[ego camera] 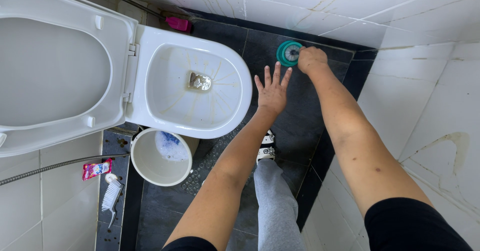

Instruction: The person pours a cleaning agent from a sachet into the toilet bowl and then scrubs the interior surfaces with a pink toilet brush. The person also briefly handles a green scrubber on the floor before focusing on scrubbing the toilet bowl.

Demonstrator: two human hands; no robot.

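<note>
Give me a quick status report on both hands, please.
Right hand closed on the teal toilet brush holder in the floor corner. Left hand open, fingers spread, holding nothing. Toilet bowl close beside the left hand.

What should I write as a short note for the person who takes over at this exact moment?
Left hand: open, fingers spread, held over the dark floor beside the toilet bowl, holding nothing.
Right hand: closed at the teal round brush holder in the floor corner; whether it grips anything is unclear.
Toilet lid is up; the bowl shows yellowish stains.
White bucket with blue-white powder stands below the bowl; a scrub brush and a pink sachet lie beside it.
Done: lid raised. Left: stains remain.
</note>
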